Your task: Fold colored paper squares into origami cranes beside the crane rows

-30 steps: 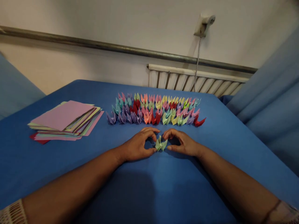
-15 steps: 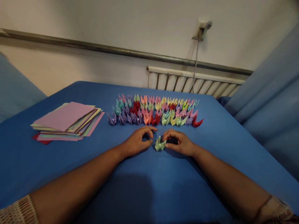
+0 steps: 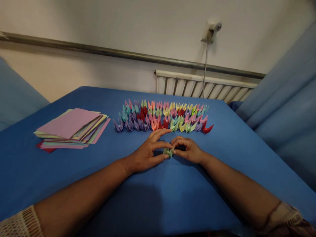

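Left hand (image 3: 147, 153) and right hand (image 3: 189, 151) both pinch green paper crane (image 3: 168, 152) on blue table (image 3: 172, 197) — crane rows (image 3: 163, 117) just beyond, paper stack (image 3: 71, 126) left.

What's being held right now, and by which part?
A small green paper crane, pinched on the blue table between both hands: left hand on its left side, right hand on its right side.

A white radiator (image 3: 204, 87) stands against the cream wall (image 3: 123, 23), behind the blue surface (image 3: 172, 204). Above the radiator runs a metal pipe (image 3: 98, 51), with a wall socket (image 3: 209, 29) higher still. To its right hangs blue fabric (image 3: 283, 92).
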Demonstrator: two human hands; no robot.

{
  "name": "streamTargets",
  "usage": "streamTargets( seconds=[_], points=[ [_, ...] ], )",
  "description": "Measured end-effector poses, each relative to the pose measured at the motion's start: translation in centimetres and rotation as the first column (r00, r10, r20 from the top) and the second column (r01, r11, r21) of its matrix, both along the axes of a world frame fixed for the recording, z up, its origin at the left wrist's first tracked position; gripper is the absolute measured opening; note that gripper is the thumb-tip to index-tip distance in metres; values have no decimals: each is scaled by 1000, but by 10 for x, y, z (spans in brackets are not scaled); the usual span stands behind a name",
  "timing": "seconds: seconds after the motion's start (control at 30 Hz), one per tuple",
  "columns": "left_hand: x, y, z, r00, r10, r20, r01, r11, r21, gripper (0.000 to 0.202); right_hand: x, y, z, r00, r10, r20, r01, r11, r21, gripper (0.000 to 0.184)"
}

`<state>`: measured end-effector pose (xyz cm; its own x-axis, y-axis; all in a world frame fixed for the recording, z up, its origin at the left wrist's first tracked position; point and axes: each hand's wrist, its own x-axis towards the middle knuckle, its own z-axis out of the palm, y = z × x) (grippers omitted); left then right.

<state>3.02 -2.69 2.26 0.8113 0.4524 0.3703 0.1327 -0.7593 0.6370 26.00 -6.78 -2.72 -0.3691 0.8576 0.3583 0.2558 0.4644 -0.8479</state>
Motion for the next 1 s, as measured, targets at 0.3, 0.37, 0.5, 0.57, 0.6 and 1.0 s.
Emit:
streamTargets(
  seconds=[0.3, 0.37, 0.5, 0.57, 0.6, 1.0],
  points=[
    [4, 8, -9, 997, -27, -68, 27, 1000, -3, 18, -1, 2, -2, 1000, 1, -24, -1, 1000, 15, 11],
    [5, 9, -10, 998, -24, -64, 24, 1000, 0, 17, -1, 2, -2, 1000, -3, -26, 3, 1000, 20, 10],
    [7, 7, -11, 998, -31, -57, 32, 999, 7, 15, -2, 2, -3, 1000, -4, -25, 5, 1000, 30, 8],
    [8, 6, -10, 998, -34, -54, 34, 999, 7, 14, -2, 2, -3, 1000, -4, -20, 4, 1000, 23, 8],
    [8, 5, -10, 998, -33, -54, 34, 999, 6, 14, -2, 2, -3, 1000, -5, -17, 5, 1000, 16, 8],
    [11, 5, -12, 993, -74, -92, 74, 997, -7, 13, -1, 2, -4, 1000, -19, 9, 19, 999, 30, 8]
  ],
)
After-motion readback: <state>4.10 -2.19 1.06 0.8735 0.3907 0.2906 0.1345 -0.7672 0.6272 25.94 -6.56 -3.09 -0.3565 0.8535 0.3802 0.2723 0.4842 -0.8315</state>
